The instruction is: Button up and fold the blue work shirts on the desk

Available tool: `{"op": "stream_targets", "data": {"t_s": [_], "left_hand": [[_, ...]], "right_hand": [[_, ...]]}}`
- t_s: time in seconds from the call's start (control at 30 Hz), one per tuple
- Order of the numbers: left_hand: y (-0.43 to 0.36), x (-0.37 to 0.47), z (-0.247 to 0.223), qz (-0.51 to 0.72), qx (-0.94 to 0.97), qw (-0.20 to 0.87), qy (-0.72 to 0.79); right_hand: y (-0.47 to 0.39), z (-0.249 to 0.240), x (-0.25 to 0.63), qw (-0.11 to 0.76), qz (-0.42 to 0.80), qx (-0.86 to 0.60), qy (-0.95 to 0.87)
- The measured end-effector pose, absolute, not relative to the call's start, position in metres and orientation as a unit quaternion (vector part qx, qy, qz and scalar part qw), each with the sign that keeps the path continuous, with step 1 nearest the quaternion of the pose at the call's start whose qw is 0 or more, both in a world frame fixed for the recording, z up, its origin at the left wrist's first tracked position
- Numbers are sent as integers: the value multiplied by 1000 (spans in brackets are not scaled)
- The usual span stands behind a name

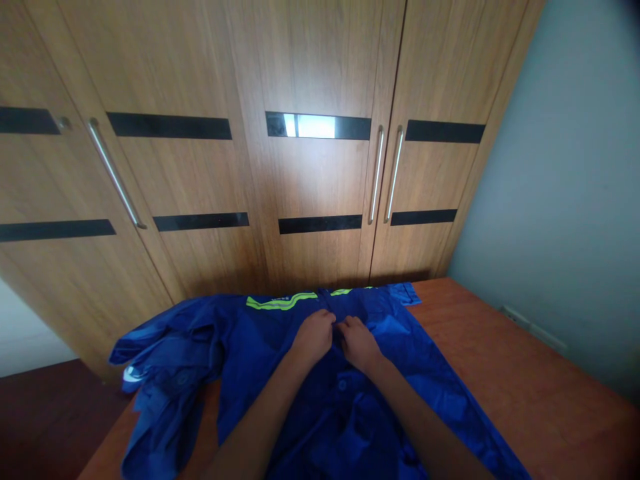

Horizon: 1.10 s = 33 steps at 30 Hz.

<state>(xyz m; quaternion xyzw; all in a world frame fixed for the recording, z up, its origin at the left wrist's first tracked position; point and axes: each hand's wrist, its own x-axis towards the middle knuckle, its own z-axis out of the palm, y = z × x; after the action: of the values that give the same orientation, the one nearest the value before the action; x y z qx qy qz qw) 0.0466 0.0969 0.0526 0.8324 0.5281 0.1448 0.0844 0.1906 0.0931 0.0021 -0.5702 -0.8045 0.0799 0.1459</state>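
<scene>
From the head view, the blue garment (257, 350) lies on the tabletop (515, 380), just before the wardrobe (320, 183). Left hand (316, 335) and right hand (356, 340) each look pinched on its front cloth, side by side. Spreading the body seems largely done; the sleeve (173, 377) toward the wardrobe's left lies bunched, not straightened.

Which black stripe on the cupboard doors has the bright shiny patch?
The upper black stripe immediately left of the two close-together handles. It alone shines white in the middle; the other stripes look dark.
</scene>
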Motion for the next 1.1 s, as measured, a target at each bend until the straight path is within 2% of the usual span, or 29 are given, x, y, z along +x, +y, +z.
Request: {"op": "stream_targets", "data": {"t_s": [0.13, 0.27, 0.5, 0.77, 0.9, 1.1], "left_hand": [[103, 26, 31, 110, 812, 81, 568], [96, 12, 15, 95, 797, 73, 593], [114, 28, 13, 72, 784, 81, 611], [131, 32, 5, 67, 778, 134, 610], [130, 28, 2, 101, 762, 163, 619], [123, 21, 1, 250, 707, 214, 626]], "right_hand": [[98, 3, 191, 155, 109, -513, -837], [110, 1, 187, 152, 118, -553, -811], [120, 13, 162, 85, 125, -631, -761], [114, 29, 158, 33, 156, -625, -764], [109, 25, 159, 62, 176, -631, -753], [110, 7, 163, 200, 239, -653, -691]]}}
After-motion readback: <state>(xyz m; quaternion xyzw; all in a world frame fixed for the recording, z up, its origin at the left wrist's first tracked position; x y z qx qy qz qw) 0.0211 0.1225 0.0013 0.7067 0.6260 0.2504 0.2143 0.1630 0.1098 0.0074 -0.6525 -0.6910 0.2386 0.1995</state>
